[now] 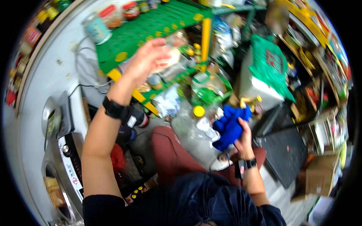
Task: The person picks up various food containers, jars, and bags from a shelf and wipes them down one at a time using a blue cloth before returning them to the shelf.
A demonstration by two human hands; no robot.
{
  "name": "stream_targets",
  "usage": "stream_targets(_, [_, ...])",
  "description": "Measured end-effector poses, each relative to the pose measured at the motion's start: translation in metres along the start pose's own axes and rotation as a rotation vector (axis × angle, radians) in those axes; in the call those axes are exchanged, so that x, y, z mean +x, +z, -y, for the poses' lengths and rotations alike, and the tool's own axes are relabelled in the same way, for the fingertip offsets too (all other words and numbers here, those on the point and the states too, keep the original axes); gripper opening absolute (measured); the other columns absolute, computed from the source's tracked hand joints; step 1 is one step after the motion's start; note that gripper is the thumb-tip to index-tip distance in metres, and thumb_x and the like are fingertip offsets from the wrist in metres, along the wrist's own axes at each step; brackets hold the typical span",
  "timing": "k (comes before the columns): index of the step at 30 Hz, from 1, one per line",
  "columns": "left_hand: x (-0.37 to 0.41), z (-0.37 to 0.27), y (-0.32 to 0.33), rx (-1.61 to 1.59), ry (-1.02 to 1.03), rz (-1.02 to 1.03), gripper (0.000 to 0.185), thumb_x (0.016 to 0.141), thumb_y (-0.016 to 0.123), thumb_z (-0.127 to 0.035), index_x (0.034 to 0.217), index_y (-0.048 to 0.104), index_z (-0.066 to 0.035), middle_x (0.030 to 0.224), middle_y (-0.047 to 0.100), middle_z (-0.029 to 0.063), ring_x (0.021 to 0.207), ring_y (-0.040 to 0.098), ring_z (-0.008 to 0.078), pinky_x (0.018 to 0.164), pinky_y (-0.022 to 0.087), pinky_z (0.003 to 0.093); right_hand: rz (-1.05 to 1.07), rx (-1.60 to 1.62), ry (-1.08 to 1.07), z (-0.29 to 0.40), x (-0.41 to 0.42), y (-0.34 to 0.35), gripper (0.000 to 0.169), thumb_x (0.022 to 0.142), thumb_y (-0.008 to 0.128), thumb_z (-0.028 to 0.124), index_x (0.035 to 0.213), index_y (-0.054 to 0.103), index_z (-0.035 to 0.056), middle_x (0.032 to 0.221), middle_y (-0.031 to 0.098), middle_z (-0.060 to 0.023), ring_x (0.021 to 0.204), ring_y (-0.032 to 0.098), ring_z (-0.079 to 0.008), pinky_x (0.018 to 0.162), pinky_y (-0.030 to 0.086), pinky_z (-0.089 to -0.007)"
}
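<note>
My left hand, blurred, reaches over the green perforated shelf unit on the left. Its fingers are close to a pale, bright item on the lower tier; whether they grip it cannot be told. Below that hand stands a small jar or can. On the right, my right hand holds a bundled bright blue cloth above my lap. Folds of the cloth hide some of the fingers. A yellow-capped container stands on the floor just left of the cloth.
A turquoise can stands on the upper shelf. Beyond the cloth are an open green bag and a white box under a green plastic bag. Dark bottles stand by my left forearm. A black folding step is at right.
</note>
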State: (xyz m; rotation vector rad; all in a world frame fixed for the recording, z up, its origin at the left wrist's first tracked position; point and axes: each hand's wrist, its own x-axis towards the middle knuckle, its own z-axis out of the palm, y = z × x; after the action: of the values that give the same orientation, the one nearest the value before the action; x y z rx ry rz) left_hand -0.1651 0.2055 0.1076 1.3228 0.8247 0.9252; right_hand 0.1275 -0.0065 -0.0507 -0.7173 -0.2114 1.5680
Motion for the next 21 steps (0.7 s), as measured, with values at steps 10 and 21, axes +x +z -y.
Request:
stream_targets(10, [-0.119,0.198,0.240,0.409,-0.009,0.320,0.049,0.081,0.065,-0.012,0.125,0.046,-0.002,0.110,0.061,0.0117,0.103,0.058,0.0177,0.087,0.046,0.0327,-0.035,-0.060,-0.043,-0.011,-0.037,-0.054,0.039,0.090,0.057,0.038,0.117,0.053,0.0095,0.111,0.058,-0.0037,0.102,0.055,-0.0154,0.092,0.043,-0.0336])
stream_targets(21, [-0.129,0.199,0.244,-0.208,-0.352,0.328,0.039,0.087,0.058,-0.004,0.124,0.048,0.001,0.113,0.060,0.0073,0.101,0.057,0.0135,0.092,0.044,0.0281,-0.009,-0.232,0.039,-0.008,-0.066,-0.099,0.063,0.086,0.063,0.035,0.138,0.036,0.0131,0.118,0.053,0.0002,0.103,0.049,-0.0128,0.091,0.039,-0.0390])
